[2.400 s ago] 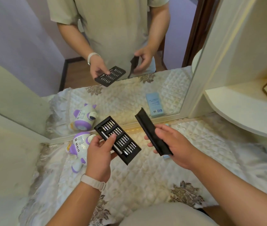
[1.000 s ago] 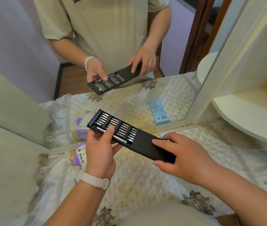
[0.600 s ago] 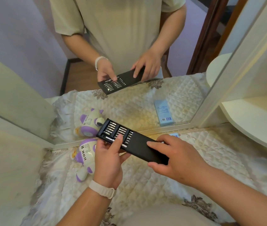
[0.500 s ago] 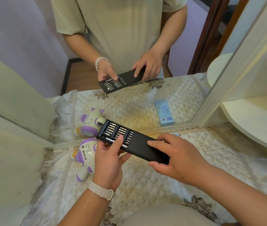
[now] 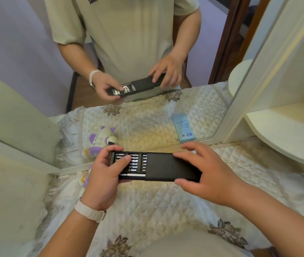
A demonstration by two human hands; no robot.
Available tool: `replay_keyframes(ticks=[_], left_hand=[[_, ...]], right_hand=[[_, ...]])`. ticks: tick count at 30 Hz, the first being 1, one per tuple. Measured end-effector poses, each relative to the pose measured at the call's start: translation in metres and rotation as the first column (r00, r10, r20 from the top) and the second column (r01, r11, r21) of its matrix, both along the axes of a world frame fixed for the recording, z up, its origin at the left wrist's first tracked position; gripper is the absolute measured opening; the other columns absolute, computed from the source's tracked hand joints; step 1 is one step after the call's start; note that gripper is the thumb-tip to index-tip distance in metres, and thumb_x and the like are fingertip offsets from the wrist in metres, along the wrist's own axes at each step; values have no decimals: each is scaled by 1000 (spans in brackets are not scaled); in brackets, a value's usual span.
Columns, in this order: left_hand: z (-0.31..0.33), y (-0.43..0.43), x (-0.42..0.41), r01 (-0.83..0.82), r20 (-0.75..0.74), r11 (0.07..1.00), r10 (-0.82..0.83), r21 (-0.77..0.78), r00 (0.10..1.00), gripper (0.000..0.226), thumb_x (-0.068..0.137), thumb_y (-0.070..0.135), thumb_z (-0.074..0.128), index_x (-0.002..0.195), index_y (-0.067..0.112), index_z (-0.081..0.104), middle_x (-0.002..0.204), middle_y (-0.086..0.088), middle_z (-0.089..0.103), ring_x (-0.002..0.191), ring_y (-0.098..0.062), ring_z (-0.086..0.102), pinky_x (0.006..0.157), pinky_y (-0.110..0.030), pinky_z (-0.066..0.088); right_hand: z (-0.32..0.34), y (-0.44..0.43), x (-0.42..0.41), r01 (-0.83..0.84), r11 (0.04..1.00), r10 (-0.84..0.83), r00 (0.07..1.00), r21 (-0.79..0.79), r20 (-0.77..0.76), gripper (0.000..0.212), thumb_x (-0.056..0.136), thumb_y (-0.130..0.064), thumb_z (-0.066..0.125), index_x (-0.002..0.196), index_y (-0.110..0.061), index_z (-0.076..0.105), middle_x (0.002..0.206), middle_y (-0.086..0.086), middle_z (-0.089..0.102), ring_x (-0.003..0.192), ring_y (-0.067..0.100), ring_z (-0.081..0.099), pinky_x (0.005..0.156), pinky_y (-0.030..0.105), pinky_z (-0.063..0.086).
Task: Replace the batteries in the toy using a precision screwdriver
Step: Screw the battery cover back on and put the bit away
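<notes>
I hold a black screwdriver kit over a quilted cloth. My left hand (image 5: 104, 179) grips the bit tray (image 5: 131, 164), thumb lying across the silver bits. My right hand (image 5: 206, 175) grips the black sleeve (image 5: 166, 166), which covers most of the tray. A silver screwdriver shaft (image 5: 135, 175) lies along the tray's near edge. The purple and white toy (image 5: 85, 179) lies on the cloth behind my left hand, mostly hidden.
A mirror (image 5: 147, 112) stands right behind the cloth and reflects me, the toy and a light blue box (image 5: 183, 129). A cream rounded shelf (image 5: 286, 132) juts out at the right. The quilted cloth (image 5: 156, 204) spreads below my hands.
The sleeve, held apart from the tray before, has been slid over it and now covers more of the bits. Both hands turned the kit level.
</notes>
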State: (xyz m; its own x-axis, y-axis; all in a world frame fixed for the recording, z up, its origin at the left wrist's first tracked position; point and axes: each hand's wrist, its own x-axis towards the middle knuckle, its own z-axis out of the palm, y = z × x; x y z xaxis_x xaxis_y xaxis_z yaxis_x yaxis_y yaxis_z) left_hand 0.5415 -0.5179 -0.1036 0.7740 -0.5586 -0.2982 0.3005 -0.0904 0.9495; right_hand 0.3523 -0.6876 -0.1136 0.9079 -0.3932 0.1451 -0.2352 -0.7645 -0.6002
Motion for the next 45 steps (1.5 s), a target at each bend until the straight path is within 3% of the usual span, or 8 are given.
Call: replay_keyframes(ticks=[4, 10, 20, 25, 31, 36, 39, 45], left_hand=[[2, -2, -2, -38, -11, 999, 38, -39, 999, 21, 90, -2, 59, 98, 18, 56, 88, -6, 61, 72, -26, 64, 38, -29, 49], [1, -7, -8, -47, -13, 996, 46, -80, 999, 20, 90, -1, 58, 95, 18, 56, 84, -4, 61, 68, -22, 64, 41, -30, 51], [-6, -15, -9, 27, -16, 995, -29, -92, 999, 27, 74, 15, 77, 93, 20, 58, 77, 3, 64, 67, -13, 64, 53, -33, 53], [-8, -20, -20, 67, -41, 995, -70, -79, 997, 30, 70, 24, 73, 96, 23, 59, 84, 3, 63, 73, -12, 63, 61, -36, 53], [-13, -23, -31, 66, -102, 995, -73, -77, 992, 23, 87, 12, 68, 106, 20, 58, 98, -7, 60, 79, -16, 63, 60, -35, 53], [-18, -25, -29, 35, -198, 997, -49, -71, 979, 21, 92, 13, 58, 113, 17, 56, 91, 0, 65, 70, -7, 67, 57, -30, 55], [-22, -28, -30, -20, -357, 982, -49, -187, 933, 15, 93, 10, 54, 107, 14, 58, 91, -3, 71, 80, -16, 69, 69, -28, 57], [-38, -39, -59, 192, -190, 979, -201, -67, 961, 39, 95, 0, 54, 124, 25, 55, 102, -12, 74, 97, -27, 71, 82, -45, 59]], right_hand=[[11, 0, -2, 312, 845, -343, 939, 434, -6, 40, 79, -42, 73, 112, -39, 51, 116, -24, 47, 104, -12, 48, 78, 7, 41], [17, 0, -6, 357, 610, -365, 919, 707, -148, 25, 87, -24, 67, 102, -33, 49, 95, 2, 62, 59, 13, 58, 57, 25, 50], [17, 8, 13, 388, 602, -416, 898, 698, -141, 24, 89, -22, 63, 102, -30, 43, 94, 7, 58, 56, 13, 51, 54, 28, 47], [23, 14, 24, 334, 647, -293, 939, 685, -180, 32, 91, -25, 60, 112, -33, 38, 103, 4, 55, 61, 13, 53, 56, 25, 49], [10, 25, 33, 347, 652, -222, 938, 674, -268, 43, 91, -31, 58, 126, -36, 33, 98, 3, 58, 63, 13, 53, 59, 29, 48], [0, 24, 28, 392, 628, -320, 918, 672, -236, 32, 88, -28, 67, 113, -31, 47, 101, -6, 60, 80, 7, 61, 58, 13, 48], [-10, 24, 27, 454, 536, -435, 871, 711, -228, 27, 84, -29, 72, 103, -26, 53, 96, -4, 63, 71, 7, 60, 56, 18, 45], [-36, 27, 23, 467, 556, -394, 876, 687, -277, 27, 83, -37, 70, 83, -16, 54, 72, -3, 57, 65, 11, 56, 61, 34, 50]])
